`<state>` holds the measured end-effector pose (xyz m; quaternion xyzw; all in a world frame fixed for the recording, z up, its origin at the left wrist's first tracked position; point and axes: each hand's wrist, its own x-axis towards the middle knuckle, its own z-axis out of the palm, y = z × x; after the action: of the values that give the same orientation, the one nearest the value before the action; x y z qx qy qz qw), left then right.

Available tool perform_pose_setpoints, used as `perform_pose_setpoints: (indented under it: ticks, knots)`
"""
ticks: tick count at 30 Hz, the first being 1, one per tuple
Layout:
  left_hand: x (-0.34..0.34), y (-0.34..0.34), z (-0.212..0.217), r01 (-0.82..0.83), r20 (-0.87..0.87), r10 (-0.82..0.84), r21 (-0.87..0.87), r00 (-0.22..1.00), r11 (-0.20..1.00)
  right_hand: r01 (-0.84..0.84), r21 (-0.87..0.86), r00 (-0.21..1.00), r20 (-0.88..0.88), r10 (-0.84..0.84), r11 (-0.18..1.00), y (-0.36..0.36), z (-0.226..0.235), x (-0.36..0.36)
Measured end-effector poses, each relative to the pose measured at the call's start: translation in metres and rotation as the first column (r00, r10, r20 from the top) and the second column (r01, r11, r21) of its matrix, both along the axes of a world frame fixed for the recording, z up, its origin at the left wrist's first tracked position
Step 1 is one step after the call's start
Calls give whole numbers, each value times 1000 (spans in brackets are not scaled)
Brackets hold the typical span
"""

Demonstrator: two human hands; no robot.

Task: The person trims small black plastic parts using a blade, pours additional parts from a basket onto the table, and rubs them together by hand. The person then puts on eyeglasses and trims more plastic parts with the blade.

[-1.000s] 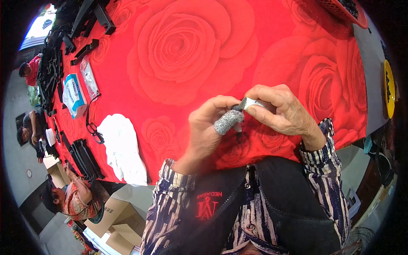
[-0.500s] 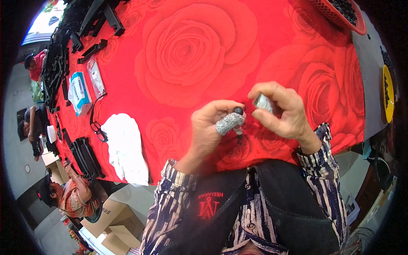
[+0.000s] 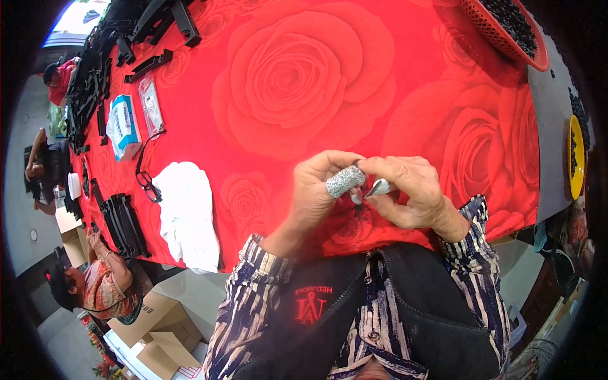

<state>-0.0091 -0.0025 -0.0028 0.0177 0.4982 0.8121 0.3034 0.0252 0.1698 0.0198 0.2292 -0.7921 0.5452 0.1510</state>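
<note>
Over the red rose-patterned cloth (image 3: 304, 123), my two hands meet close to the table's near edge. My left hand (image 3: 311, 190) is closed, pinching a small round black piece (image 3: 356, 163), mostly covered by fingertips. A speckled grey sleeve (image 3: 345, 182) wraps one of its fingers. From the right, my right hand (image 3: 415, 193) reaches in with its fingertips touching the black piece. It also grips a small silvery-white piece (image 3: 380, 187) with a pointed edge; its exact kind is unclear. Dark crumbs (image 3: 360, 214) lie on the cloth below.
A red basket (image 3: 538, 60) of small black pieces stands far right, with a yellow dish (image 3: 575, 158) nearer. Leftward lie a white cloth (image 3: 187, 218), glasses (image 3: 147, 185), a tissue pack (image 3: 124, 130) and black strip parts (image 3: 123, 225). Several people are beyond the left edge, one in a patterned top (image 3: 107, 288).
My right hand has moved left and down to meet the left, its fingertips now on the black piece. The silvery piece has turned in its grip. My left hand has hardly moved.
</note>
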Motion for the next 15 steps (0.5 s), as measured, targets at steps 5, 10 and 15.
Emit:
perform_pose_setpoints:
  ticks: [5, 10, 15]
  knots:
    - [-1, -2, 3, 21, 34, -24, 95, 999, 995, 49, -7, 987, 153, -47, 999, 3, 5, 0]
    - [0, 0, -1, -4, 71, -1, 77, 997, 997, 45, 92, 992, -125, -33, 995, 1, -5, -4]
    - [0, -1, -2, -25, 90, 18, 70, 996, 997, 4, 105, 1000, 29, -7, 994, 0, -2, -1]
